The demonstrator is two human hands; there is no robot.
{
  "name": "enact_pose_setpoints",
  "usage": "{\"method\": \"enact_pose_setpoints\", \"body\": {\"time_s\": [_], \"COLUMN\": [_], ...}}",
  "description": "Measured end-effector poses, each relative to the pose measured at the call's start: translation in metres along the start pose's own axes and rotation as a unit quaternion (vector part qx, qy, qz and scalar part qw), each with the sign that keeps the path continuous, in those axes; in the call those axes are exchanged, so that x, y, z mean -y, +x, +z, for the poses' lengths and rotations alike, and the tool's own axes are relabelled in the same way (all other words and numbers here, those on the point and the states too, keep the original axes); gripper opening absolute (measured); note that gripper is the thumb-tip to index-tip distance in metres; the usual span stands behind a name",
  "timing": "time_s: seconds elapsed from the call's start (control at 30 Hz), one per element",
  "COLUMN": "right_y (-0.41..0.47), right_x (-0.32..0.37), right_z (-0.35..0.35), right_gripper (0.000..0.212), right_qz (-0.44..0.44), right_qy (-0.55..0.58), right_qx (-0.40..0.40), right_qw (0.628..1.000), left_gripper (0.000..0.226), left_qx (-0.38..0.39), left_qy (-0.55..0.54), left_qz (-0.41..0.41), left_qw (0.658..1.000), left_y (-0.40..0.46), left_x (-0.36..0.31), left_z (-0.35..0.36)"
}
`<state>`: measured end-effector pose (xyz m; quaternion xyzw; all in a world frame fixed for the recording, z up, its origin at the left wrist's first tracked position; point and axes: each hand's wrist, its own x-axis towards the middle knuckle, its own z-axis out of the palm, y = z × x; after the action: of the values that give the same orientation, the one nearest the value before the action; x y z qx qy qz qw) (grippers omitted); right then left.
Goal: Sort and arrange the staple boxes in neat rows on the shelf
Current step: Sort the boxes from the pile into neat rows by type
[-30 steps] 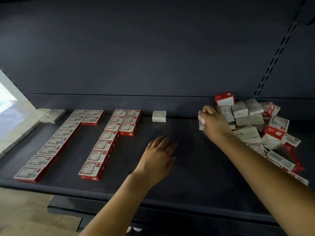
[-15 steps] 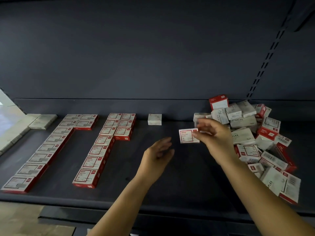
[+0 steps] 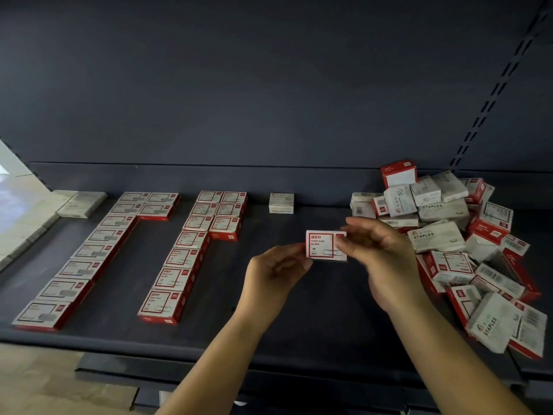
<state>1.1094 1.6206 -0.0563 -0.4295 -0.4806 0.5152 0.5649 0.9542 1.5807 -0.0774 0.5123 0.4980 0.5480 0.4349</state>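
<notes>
On the dark shelf [image 3: 299, 330], two rows of red-and-white boxes [image 3: 176, 265] lie flat well to the left of the held box [image 3: 324, 245]. The left hand [image 3: 273, 272] pinches that box's left edge with curled fingers; the right hand [image 3: 386, 259] pinches its right edge. Behind it sits a lone white box [image 3: 281, 202]. To its right lies a jumbled pile of boxes [image 3: 454, 235].

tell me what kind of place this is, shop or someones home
Most likely a shop or stockroom: a dark metal display shelf with a slotted upright, rows of red-and-white boxes, and a loose pile of boxes marked STAPLES.
</notes>
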Motion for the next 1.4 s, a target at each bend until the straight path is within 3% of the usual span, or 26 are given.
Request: {"method": "enact_pose_setpoints", "body": {"time_s": [0.27,0.53,0.73,0.83,0.97,1.1,1.23,1.33,1.4], "right_y": [-0.005,-0.015,-0.017,-0.018,-0.025,-0.034,-0.027,-0.016,-0.012], "right_x": [0.001,-0.004,0.002,0.004,0.006,0.003,-0.006,-0.018,-0.024], "right_z": [0.012,0.022,0.025,0.025,0.031,0.040,0.046,0.051,0.054], "right_gripper": [0.028,0.021,0.020,0.023,0.023,0.025,0.014,0.022,0.026], "right_qz": [0.021,0.039,0.036,0.033,0.006,0.000,-0.098,-0.238,-0.248], "right_qy": [0.021,0.061,0.078,0.075,0.040,0.019,-0.153,-0.334,-0.383], "right_qx": [0.006,-0.013,-0.005,-0.003,0.025,0.080,0.127,0.120,0.134], "right_qw": [1.000,0.997,0.996,0.997,0.999,0.997,0.975,0.904,0.880], "left_gripper": [0.027,0.029,0.028,0.031,0.053,0.047,0.050,0.048,0.061], "left_qx": [-0.021,-0.107,-0.111,-0.099,-0.020,0.011,0.049,0.082,0.107], "left_qy": [0.135,0.300,0.245,0.267,0.393,0.508,0.525,0.554,0.589], "left_qz": [0.110,0.272,0.269,0.258,0.294,0.318,0.293,0.249,0.179], "left_qw": [0.984,0.908,0.925,0.923,0.871,0.800,0.798,0.790,0.781], "left_y": [-0.006,-0.004,-0.006,-0.007,-0.007,-0.012,-0.007,0.005,0.016], "left_x": [0.001,0.009,0.008,0.002,-0.010,-0.015,-0.017,-0.009,-0.005], "left_z": [-0.012,-0.020,-0.021,-0.024,-0.023,-0.020,-0.040,-0.064,-0.079]}}
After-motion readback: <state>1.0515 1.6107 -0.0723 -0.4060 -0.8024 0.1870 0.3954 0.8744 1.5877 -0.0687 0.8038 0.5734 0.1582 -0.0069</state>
